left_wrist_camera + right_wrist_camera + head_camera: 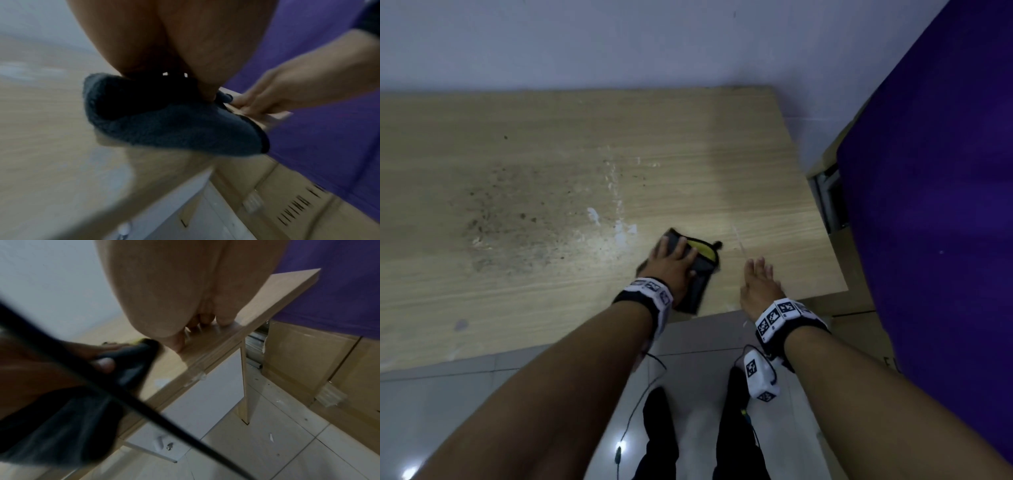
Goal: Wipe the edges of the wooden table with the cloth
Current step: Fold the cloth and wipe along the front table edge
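Wooden surface (551, 144), light grain, stained with dark specks and white smears mid-top. Cloth (697, 274), dark grey with yellow patch, folded, at near edge of surface, one corner overhanging. Left hand (671, 265) flat atop cloth, fingers spread and pressing, thumb on cloth's right part. Right hand (758, 282) just beside cloth to the right, fingers straight, tips touching bare wood near the edge, holding nothing. Purple panel (928, 171) to the right. Cardboard boxes (308, 356) beneath. Tiled floor (287, 443) below.
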